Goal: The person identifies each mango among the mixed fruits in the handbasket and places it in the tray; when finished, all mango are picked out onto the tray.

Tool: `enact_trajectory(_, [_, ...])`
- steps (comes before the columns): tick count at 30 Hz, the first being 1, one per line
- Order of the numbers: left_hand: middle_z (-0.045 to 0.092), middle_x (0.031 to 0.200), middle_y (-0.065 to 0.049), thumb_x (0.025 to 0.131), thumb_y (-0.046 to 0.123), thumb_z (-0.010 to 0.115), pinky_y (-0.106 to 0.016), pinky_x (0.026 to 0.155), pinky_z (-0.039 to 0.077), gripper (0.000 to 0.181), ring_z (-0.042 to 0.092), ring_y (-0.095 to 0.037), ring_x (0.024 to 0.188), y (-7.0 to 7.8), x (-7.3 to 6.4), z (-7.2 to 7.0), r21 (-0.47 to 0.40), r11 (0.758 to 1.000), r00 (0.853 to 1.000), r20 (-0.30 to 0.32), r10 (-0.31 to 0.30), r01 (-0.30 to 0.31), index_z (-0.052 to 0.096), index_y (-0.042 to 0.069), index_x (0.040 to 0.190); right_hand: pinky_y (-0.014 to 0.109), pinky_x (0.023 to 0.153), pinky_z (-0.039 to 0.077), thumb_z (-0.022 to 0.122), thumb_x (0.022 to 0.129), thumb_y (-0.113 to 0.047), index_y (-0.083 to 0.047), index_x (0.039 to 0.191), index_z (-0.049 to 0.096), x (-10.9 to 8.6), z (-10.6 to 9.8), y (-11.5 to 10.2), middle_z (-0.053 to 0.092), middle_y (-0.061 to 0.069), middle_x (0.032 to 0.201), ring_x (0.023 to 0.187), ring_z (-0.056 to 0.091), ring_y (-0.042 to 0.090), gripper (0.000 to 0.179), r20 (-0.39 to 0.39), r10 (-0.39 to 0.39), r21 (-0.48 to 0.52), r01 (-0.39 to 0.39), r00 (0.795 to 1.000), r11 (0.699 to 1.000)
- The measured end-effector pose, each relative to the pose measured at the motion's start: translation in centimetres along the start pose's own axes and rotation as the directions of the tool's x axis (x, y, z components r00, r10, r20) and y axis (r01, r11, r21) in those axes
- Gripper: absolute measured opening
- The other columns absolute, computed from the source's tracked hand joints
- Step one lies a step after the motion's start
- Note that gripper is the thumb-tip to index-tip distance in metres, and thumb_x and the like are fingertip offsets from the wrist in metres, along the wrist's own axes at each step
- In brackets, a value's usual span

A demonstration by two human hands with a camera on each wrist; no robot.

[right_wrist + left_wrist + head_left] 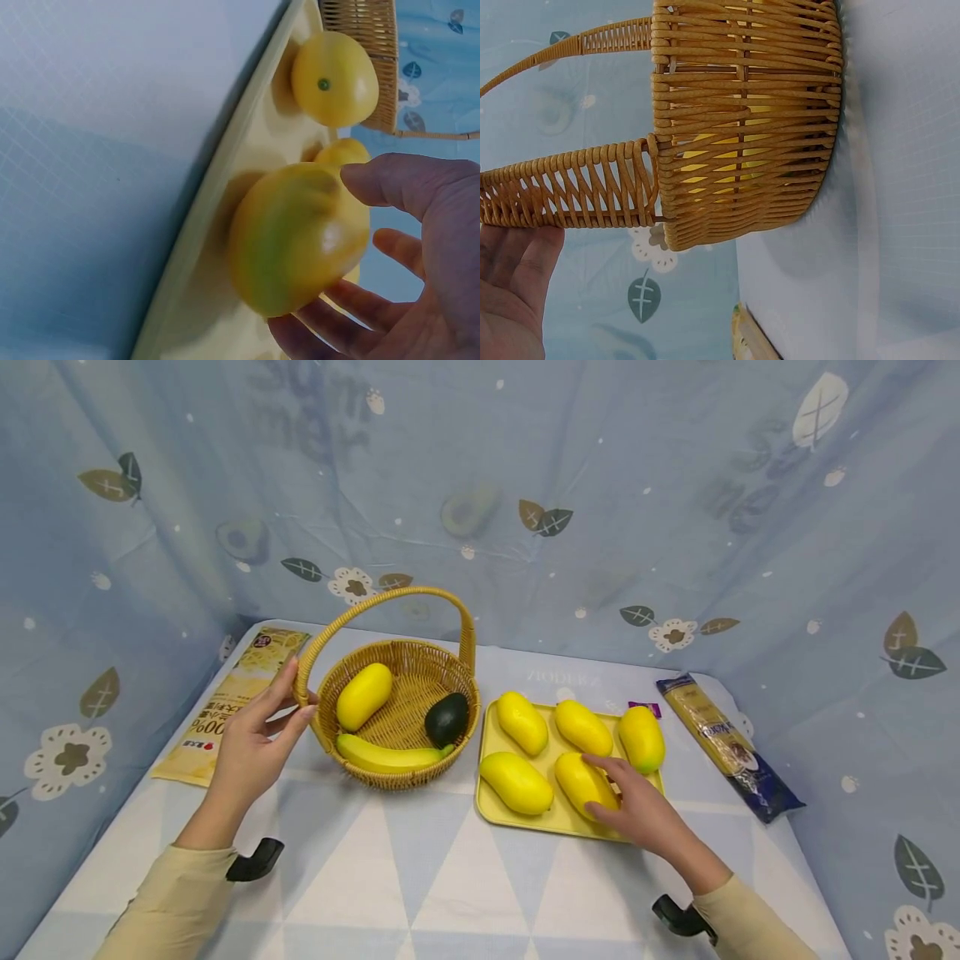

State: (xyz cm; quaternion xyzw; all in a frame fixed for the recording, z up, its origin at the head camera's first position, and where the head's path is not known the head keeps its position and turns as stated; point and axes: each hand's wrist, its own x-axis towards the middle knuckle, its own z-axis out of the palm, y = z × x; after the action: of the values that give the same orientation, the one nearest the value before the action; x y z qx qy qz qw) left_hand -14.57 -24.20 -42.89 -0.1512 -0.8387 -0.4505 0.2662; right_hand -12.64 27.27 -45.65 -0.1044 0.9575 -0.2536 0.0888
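In the head view, a wicker basket (408, 681) with a tall arched handle (467, 643) stands left of centre. Inside lie a yellow mango (364, 697), a banana (393, 756) and a dark green avocado (447, 720). My left hand (251, 739) pinches the handle's left side, fingers partly behind its weave in the left wrist view. A yellow tray (491, 814) to the right carries several mangoes. My right hand (648, 806) grips the front middle mango (581, 781), thumb on one side and fingers on the other. In the right wrist view that mango (292, 240) sits close over the tray.
A yellow food packet (243, 693) lies on the table left of the basket. Right of the tray is a blue and gold packet (723, 743). A small purple wrapper (645, 708) shows behind the tray. Patterned curtains (525, 485) hang around the table.
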Motion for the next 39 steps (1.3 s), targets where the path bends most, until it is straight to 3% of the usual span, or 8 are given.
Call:
enact_trajectory(7, [0.07,0.114,-0.018,0.089,-0.013,0.069,-0.007,0.088,0.048,0.077,0.058,0.011,0.109,-0.1,-0.1,-0.2,-0.005,1.0,1.0,-0.008,0.001,-0.001,0.043,0.015,0.156,0.059,0.098,0.053,0.075,0.093,-0.025,-0.019,0.15,0.049,0.5,-1.0,-0.7,0.047,0.017,0.146,0.12,0.057,0.038,0.064,-0.045,-0.012,-0.011,0.011,0.999,1.0])
enact_trajectory(12, [0.07,0.115,-0.019,0.09,-0.012,0.07,-0.007,0.088,0.048,0.076,0.058,0.01,0.11,-0.1,-0.1,-0.3,-0.004,1.0,1.0,-0.008,-0.002,0.002,0.043,0.016,0.156,0.063,0.1,0.05,0.075,0.094,-0.022,-0.018,0.148,0.053,1.4,-1.4,-1.4,0.047,0.017,0.147,0.123,0.055,0.04,0.058,-0.082,-0.064,-0.017,0.063,0.995,0.998])
enact_trajectory(19, [0.07,0.117,-0.019,0.09,-0.012,0.069,-0.006,0.088,0.048,0.077,0.058,0.011,0.11,-0.1,-0.1,-0.5,0.002,1.0,1.0,-0.015,-0.007,0.007,0.043,0.018,0.156,0.062,0.105,0.047,0.073,0.096,-0.024,-0.02,0.147,0.054,3.6,-1.7,-5.0,0.049,0.011,0.147,0.131,0.051,0.037,0.055,-0.08,-0.159,-0.034,0.157,0.984,0.987])
enact_trajectory(21, [0.07,0.118,-0.013,0.09,-0.012,0.07,-0.007,0.088,0.048,0.077,0.058,0.011,0.11,-0.2,-0.1,-0.5,0.006,1.0,1.0,-0.018,-0.006,0.007,0.043,0.019,0.156,0.06,0.105,0.047,0.072,0.096,-0.026,-0.021,0.147,0.054,4.5,-1.7,-6.5,0.049,0.01,0.147,0.13,0.053,0.035,0.054,-0.068,-0.198,-0.041,0.196,0.978,0.98])
enact_trajectory(27, [0.062,0.123,0.024,0.089,-0.013,0.07,-0.007,0.088,0.049,0.078,0.059,0.009,0.11,0.0,-0.1,-0.4,-0.009,1.0,1.0,-0.024,-0.001,0.0,0.045,0.018,0.155,0.053,0.11,0.046,0.069,0.098,-0.028,-0.023,0.147,0.055,8.2,-1.5,-11.0,0.05,0.005,0.145,0.131,0.052,0.029,0.051,-0.001,-0.325,-0.013,0.325,0.946,0.946])
enact_trajectory(29, [0.062,0.123,0.024,0.088,-0.014,0.071,-0.007,0.088,0.049,0.078,0.06,0.008,0.109,0.1,-0.1,-0.3,-0.026,1.0,1.0,-0.026,0.0,-0.001,0.046,0.018,0.154,0.051,0.11,0.046,0.067,0.099,-0.028,-0.023,0.147,0.054,9.6,-1.3,-12.5,0.051,0.004,0.145,0.131,0.051,0.027,0.05,0.026,-0.369,-0.009,0.369,0.929,0.929])
enact_trajectory(33, [0.065,0.125,0.011,0.086,-0.015,0.071,-0.007,0.088,0.049,0.078,0.059,0.008,0.109,0.3,0.1,-0.1,-0.038,0.999,1.0,-0.03,-0.004,0.002,0.048,0.019,0.153,0.048,0.108,0.047,0.066,0.101,-0.029,-0.023,0.149,0.053,12.4,-0.9,-15.5,0.05,0.005,0.146,0.131,0.051,0.026,0.05,0.082,-0.425,-0.003,0.426,0.902,0.904])
enact_trajectory(39, [0.065,0.124,0.007,0.087,-0.014,0.072,-0.006,0.087,0.048,0.079,0.058,0.01,0.11,0.3,0.1,0.1,-0.016,1.0,0.999,-0.031,-0.018,0.018,0.048,0.022,0.153,0.045,0.107,0.048,0.065,0.101,-0.032,-0.025,0.15,0.051,16.6,0.7,-19.1,0.045,0.007,0.151,0.134,0.048,0.026,0.052,0.173,-0.434,-0.06,0.449,0.884,0.891])
